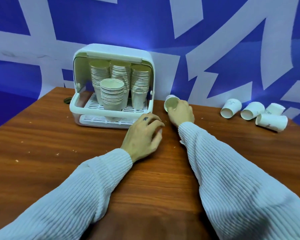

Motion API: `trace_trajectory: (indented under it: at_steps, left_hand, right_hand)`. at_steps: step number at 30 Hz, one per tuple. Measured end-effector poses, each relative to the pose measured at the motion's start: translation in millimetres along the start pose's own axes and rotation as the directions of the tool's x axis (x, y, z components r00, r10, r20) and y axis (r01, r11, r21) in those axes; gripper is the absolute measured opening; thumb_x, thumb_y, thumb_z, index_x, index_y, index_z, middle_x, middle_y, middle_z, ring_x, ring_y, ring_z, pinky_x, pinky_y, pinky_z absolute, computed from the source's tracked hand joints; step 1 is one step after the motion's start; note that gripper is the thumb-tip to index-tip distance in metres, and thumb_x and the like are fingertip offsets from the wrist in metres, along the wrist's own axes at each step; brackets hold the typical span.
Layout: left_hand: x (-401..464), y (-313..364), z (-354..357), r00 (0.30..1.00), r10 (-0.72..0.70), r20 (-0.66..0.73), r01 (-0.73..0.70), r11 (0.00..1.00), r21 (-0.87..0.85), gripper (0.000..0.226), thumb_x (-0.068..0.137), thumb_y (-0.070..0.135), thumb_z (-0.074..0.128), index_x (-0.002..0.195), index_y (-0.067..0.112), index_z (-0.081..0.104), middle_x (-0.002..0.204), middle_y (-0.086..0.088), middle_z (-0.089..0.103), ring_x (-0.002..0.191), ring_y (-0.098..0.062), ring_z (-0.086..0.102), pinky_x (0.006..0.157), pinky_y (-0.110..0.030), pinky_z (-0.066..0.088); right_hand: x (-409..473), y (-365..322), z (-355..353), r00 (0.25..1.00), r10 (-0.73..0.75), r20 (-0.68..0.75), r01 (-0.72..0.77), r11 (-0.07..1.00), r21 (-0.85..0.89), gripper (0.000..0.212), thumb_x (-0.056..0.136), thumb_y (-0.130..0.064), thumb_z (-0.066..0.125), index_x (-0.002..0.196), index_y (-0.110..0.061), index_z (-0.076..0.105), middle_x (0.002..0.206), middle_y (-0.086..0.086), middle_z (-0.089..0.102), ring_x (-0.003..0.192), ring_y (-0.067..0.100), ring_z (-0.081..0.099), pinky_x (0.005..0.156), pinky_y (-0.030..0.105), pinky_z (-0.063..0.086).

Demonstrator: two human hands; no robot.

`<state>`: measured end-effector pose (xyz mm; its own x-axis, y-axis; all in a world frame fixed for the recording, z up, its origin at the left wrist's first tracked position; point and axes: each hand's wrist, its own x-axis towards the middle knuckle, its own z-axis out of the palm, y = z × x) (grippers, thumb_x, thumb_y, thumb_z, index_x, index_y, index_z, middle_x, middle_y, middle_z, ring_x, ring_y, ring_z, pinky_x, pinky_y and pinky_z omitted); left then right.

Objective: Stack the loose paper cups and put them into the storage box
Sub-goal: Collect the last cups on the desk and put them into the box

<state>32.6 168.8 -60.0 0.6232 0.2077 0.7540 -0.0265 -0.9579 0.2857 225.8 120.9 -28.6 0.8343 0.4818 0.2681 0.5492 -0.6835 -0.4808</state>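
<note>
My right hand [180, 112] w/ fingers wrapped round a paper cup [171, 103] at frame centre, just right of the open storage box [109, 87] holding stacks, left hand [143, 135] loosely curled & empty on the surface [42, 144], four loose cups [253, 113] at right edge.

Storage box [111, 54], ahead of your left hand [142, 134]: front open, four cup stacks [112, 94] filling the rack. Loose cups [253, 112], right of your right hand [180, 112], against the wall. Bare counter [42, 144] left of your hands.
</note>
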Motion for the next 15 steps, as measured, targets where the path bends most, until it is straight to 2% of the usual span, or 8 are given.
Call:
trace_trajectory:
  at_steps: [2, 3, 5, 7, 8, 10, 12, 15]
  left_hand:
    - [2.9, 2.8, 2.5, 0.999, -0.002, 0.054, 0.004, 0.999, -0.032, 0.022, 0.093, 0.022, 0.060, 0.112, 0.015, 0.068, 0.119, 0.000, 0.060, 0.112, -0.021, 0.059, 0.085, -0.045, 0.054]
    - [6.5, 5.3, 5.3, 0.997, -0.007, 0.082, 0.010, 0.999, -0.035, 0.028, 0.093, 0.023, 0.061, 0.119, 0.016, 0.065, 0.125, -0.001, 0.058, 0.117, -0.021, 0.057, 0.089, -0.046, 0.054]
    - [16.4, 13.9, 15.7, 0.993, -0.061, 0.100, 0.065, 0.997, -0.036, 0.056, 0.089, 0.028, 0.068, 0.141, 0.018, 0.051, 0.144, -0.005, 0.046, 0.135, -0.024, 0.045, 0.108, -0.046, 0.046]
    - [32.9, 28.6, 28.2, 0.983, -0.148, 0.111, 0.148, 0.989, 0.001, 0.092, 0.081, 0.036, 0.077, 0.157, 0.023, 0.026, 0.156, -0.008, 0.033, 0.147, -0.028, 0.030, 0.120, -0.044, 0.030]
    - [42.5, 36.4, 35.6, 0.975, -0.179, 0.128, 0.176, 0.984, 0.034, 0.103, 0.079, 0.039, 0.079, 0.160, 0.025, 0.016, 0.157, -0.009, 0.033, 0.148, -0.029, 0.029, 0.121, -0.044, 0.026]
    - [58.7, 51.7, 51.5, 0.957, -0.234, 0.172, 0.229, 0.972, 0.049, 0.108, 0.079, 0.036, 0.078, 0.161, 0.025, 0.010, 0.149, -0.010, 0.046, 0.137, -0.029, 0.043, 0.117, -0.045, 0.031]
    - [65.9, 65.7, 69.2, 0.929, -0.320, 0.185, 0.333, 0.942, -0.041, 0.099, 0.083, 0.035, 0.075, 0.160, 0.026, 0.015, 0.145, -0.007, 0.052, 0.130, -0.028, 0.052, 0.110, -0.045, 0.041]
    - [57.9, 85.0, 91.3, 0.900, -0.385, 0.205, 0.425, 0.878, -0.219, 0.090, 0.085, 0.040, 0.075, 0.157, 0.029, 0.022, 0.150, 0.001, 0.047, 0.134, -0.023, 0.049, 0.107, -0.043, 0.043]
  right_hand:
    - [-11.1, 5.4, -15.8, 0.991, 0.070, -0.117, -0.048, 0.982, 0.183, 0.034, 0.101, -0.030, 0.049, 0.129, -0.018, 0.064, 0.127, 0.006, 0.065, 0.118, 0.031, 0.060, 0.085, 0.033, 0.043]
    - [-16.0, 10.6, -23.5, 0.985, 0.116, -0.131, -0.070, 0.948, 0.309, 0.026, 0.101, -0.029, 0.051, 0.116, -0.021, 0.070, 0.115, 0.003, 0.069, 0.109, 0.028, 0.064, 0.078, 0.029, 0.042]
    - [-28.1, 24.5, -41.3, 0.982, 0.145, -0.117, -0.069, 0.867, 0.494, 0.024, 0.098, -0.027, 0.054, 0.081, -0.021, 0.069, 0.082, 0.000, 0.067, 0.082, 0.022, 0.063, 0.065, 0.029, 0.043]
    - [-40.8, 43.0, -59.3, 0.996, 0.081, -0.034, -0.048, 0.821, 0.569, 0.029, 0.094, -0.024, 0.056, 0.068, -0.016, 0.067, 0.071, 0.005, 0.064, 0.072, 0.019, 0.060, 0.066, 0.036, 0.048]
    - [-47.5, 52.5, -67.5, 0.999, 0.027, 0.022, -0.034, 0.807, 0.590, 0.029, 0.093, -0.024, 0.056, 0.067, -0.016, 0.067, 0.072, 0.006, 0.064, 0.072, 0.018, 0.061, 0.069, 0.039, 0.050]
    - [-54.6, 71.8, -80.2, 0.994, -0.062, 0.093, -0.004, 0.813, 0.583, 0.025, 0.093, -0.029, 0.058, 0.073, -0.021, 0.071, 0.078, -0.001, 0.070, 0.080, 0.018, 0.067, 0.077, 0.039, 0.055]
    - [-51.1, 91.4, -91.9, 0.999, -0.042, 0.035, 0.014, 0.820, 0.573, 0.019, 0.093, -0.034, 0.061, 0.086, -0.023, 0.075, 0.086, -0.005, 0.073, 0.089, 0.018, 0.070, 0.086, 0.037, 0.056]
    - [-28.7, 119.2, -109.9, 0.992, 0.040, -0.121, 0.022, 0.879, 0.476, 0.014, 0.095, -0.032, 0.061, 0.100, -0.024, 0.071, 0.091, -0.014, 0.069, 0.093, 0.011, 0.066, 0.089, 0.031, 0.052]
